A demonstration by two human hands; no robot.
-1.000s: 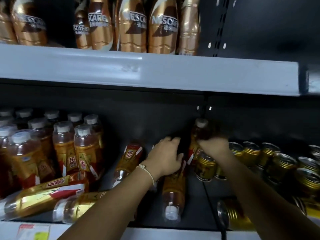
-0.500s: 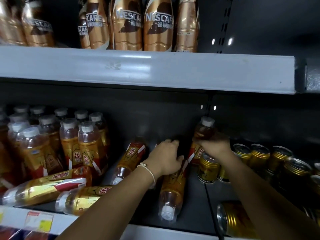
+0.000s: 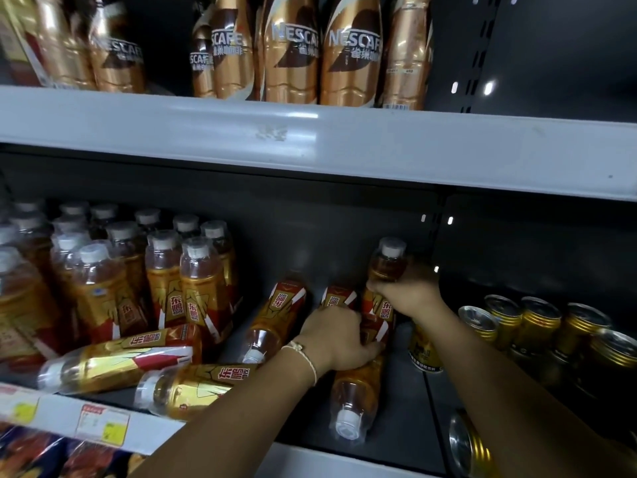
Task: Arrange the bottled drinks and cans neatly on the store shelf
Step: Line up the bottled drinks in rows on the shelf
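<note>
My right hand [image 3: 408, 294] grips an upright gold-and-red bottle [image 3: 387, 262] around its shoulder, deep on the lower shelf next to the gold cans [image 3: 537, 324]. My left hand [image 3: 339, 339] grips a fallen bottle [image 3: 356, 395] that lies with its white cap toward me. Behind that hand lie two more bottles, one [image 3: 275, 319] to its left and one [image 3: 336, 298] partly hidden. Two other bottles [image 3: 117, 360] [image 3: 193, 388] lie across the shelf front on the left. Several bottles [image 3: 196, 288] stand upright at the left.
A gold can [image 3: 468, 446] lies on its side at the shelf's front right, and one can [image 3: 425, 350] stands under my right wrist. Nescafe bottles [image 3: 293, 50] fill the shelf above. The grey shelf edge [image 3: 103, 424] carries price tags. Dark bare shelf floor [image 3: 403, 419] shows between bottles and cans.
My view has shifted, so everything sits further right and lower in view. The right hand has lifted its bottle slightly more upright. The left hand stays on the fallen bottle.
</note>
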